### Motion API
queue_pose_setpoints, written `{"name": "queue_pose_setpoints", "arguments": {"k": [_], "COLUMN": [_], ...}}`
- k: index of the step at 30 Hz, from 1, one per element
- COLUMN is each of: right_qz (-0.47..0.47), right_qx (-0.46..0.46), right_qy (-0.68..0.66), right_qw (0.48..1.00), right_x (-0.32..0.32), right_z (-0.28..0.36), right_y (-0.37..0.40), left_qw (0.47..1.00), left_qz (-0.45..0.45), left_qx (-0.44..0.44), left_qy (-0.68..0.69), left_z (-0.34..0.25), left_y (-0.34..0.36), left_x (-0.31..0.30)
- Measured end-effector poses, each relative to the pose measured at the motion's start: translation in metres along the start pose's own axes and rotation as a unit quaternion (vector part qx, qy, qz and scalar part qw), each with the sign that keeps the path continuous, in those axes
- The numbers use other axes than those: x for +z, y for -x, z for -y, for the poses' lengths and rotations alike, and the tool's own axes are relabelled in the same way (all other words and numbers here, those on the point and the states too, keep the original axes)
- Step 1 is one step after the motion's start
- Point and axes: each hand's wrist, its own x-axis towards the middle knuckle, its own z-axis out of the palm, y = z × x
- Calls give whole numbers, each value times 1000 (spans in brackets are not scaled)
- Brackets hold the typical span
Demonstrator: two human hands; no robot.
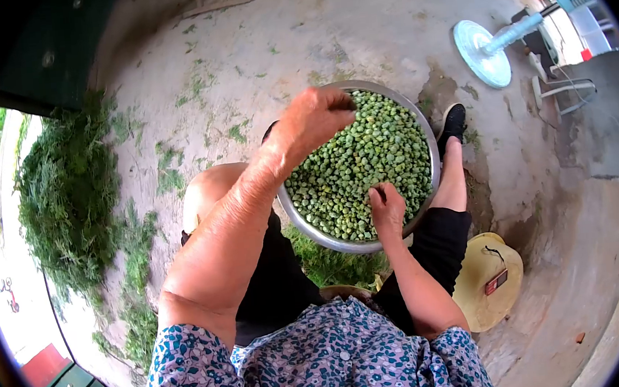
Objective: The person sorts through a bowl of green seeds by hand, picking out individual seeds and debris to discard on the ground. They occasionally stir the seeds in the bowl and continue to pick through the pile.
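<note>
Grip: left hand and right hand both curled; can't tell if either pinches anything. Bowl sits between legs, presumably keeping small green pieces reachable.

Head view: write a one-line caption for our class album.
Left hand and right hand at a metal basin of small green cones, feathery greenery heaped nearby.

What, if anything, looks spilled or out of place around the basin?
Loose green sprigs lie strewn on the floor left of the basin, apart from the big heap. Dark, perhaps damp patches mark the floor to its right. Nothing looks damaged.
</note>
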Motion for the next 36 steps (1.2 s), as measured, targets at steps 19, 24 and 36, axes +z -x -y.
{"name": "queue_pose_setpoints", "arguments": {"k": [19,24,36], "right_qz": [34,210,253], "right_qx": [-171,-8,-35], "right_qy": [-159,-207,-93], "right_qw": [972,955,962], "right_x": [-75,-79,-39], "right_z": [67,64,15], "right_y": [100,108,108], "left_qw": [966,927,870], "left_qz": [83,130,-37], "left_qx": [-90,-163,-275], "left_qy": [226,313,406], "left_z": [19,32,91], "left_y": [148,157,151], "left_x": [107,110,107]}}
